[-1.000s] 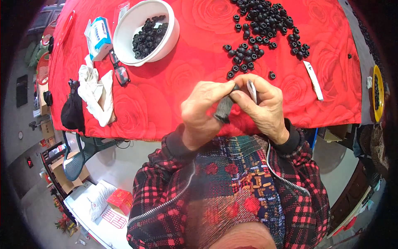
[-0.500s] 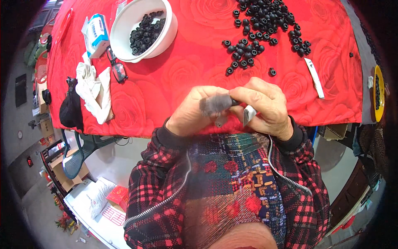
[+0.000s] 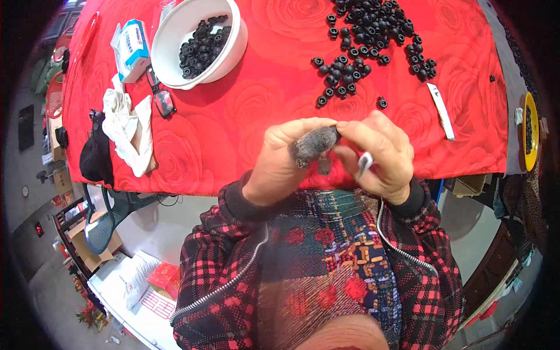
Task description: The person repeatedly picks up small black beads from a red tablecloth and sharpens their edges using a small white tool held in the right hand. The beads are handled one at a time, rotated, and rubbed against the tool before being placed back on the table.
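My hands meet just over the front edge of the table. My left hand [image 3: 274, 157] is closed, with a worn, fuzzy dark grey covering [image 3: 315, 146] at its thumb. At its fingertips, a small black part [image 3: 336, 130] shows partly, touched by my right fingertips too. My right hand [image 3: 382, 153] is curled around a slim white piece [image 3: 365, 164], whose kind I cannot make out. A small greyish bit [image 3: 324, 165] shows below the thumb, blurred. Beyond my hands lie many loose black round parts [image 3: 373, 26] with holes, one part [image 3: 382, 102] apart from the rest.
A white bowl [image 3: 236, 52] holding more black parts stands at the far left. Near it are a blue-white box [image 3: 135, 49], glasses [image 3: 164, 102], white cloth [image 3: 129, 125] and a black item [image 3: 97, 154]. To the right lie a white strip [image 3: 441, 111] and a yellow dish [image 3: 530, 160].
My right hand has shifted slightly right and turned, so the white piece shows at another angle. The grey-covered thumb has tilted upward, nearer the right fingertips.
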### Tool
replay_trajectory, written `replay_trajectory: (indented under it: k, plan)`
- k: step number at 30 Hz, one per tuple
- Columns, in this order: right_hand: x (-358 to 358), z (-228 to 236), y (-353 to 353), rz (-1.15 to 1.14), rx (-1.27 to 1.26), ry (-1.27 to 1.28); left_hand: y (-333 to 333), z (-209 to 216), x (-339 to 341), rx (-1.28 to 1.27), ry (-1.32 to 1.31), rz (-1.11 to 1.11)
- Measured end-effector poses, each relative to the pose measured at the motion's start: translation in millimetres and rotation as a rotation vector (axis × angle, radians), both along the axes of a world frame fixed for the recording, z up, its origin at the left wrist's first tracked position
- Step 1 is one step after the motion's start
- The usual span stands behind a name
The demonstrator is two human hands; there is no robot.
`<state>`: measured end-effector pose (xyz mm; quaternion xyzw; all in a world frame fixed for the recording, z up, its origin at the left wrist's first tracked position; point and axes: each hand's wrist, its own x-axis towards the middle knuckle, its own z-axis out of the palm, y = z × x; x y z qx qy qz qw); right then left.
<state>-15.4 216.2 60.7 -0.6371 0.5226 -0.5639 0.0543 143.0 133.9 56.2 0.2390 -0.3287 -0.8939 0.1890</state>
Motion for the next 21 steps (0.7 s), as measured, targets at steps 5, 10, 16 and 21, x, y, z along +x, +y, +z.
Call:
replay_trajectory:
  k: [5, 10, 16, 21]
  plan:
    - [-11, 12, 7, 0.085, 0.3, -0.279, -9, 4, -2, -0.105, 0.055, -0.042]
    - [-9, 6, 4, 0.033, 0.37, -0.182, -8, 3, -3, -0.231, 0.019, -0.027]
    - [-10, 2, 2, 0.06, 0.335, -0.193, -9, 1, -2, -0.217, 0.013, -0.042]
    - [-10, -1, 2, 0.062, 0.338, -0.196, -11, -3, -3, -0.182, 0.031, -0.05]
